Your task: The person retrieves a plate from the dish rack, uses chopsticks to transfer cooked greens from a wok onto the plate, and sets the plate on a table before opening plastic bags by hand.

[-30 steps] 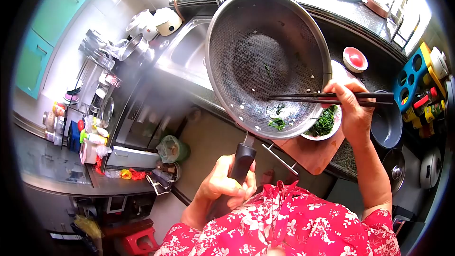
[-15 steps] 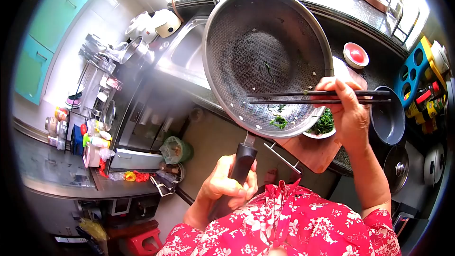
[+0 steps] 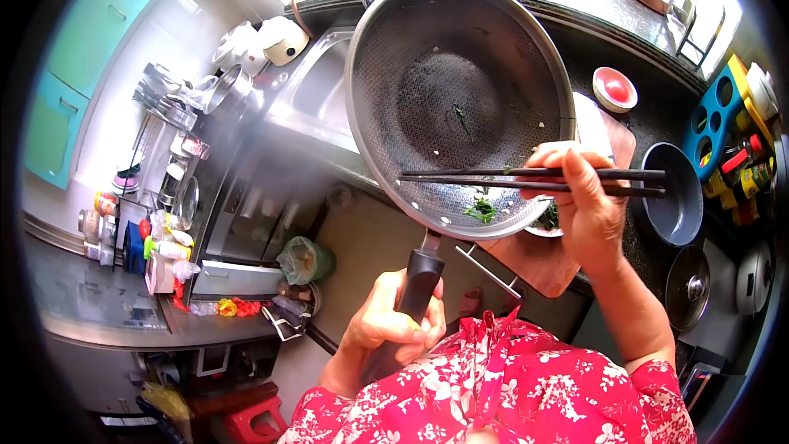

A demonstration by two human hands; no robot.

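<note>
My left hand (image 3: 397, 319) is wrapped round the black handle of a large dark wok (image 3: 456, 74), which is tilted so its inside faces me. A pair of black chopsticks (image 3: 468, 177) is gripped in my right hand (image 3: 588, 205), with their tips over the lower part of the wok. Bits of chopped greens (image 3: 482, 210) and small pale pieces cling inside the wok. Below its right rim, a white bowl (image 3: 546, 231) with greens is mostly hidden by the wok and my right hand. It sits on a wooden cutting board (image 3: 538, 267).
A small bowl with something red (image 3: 615, 90) stands on the dark counter. To the right are a dark grey pot (image 3: 672, 197), a glass lid (image 3: 688, 288) and a blue rack (image 3: 717, 119). The sink (image 3: 316, 82) lies left of the wok; a bin (image 3: 306, 261) stands on the floor.
My right hand and the chopsticks have moved left and slightly down across the wok. The wok has shifted a little to the left, and less of the bowl of greens shows.
</note>
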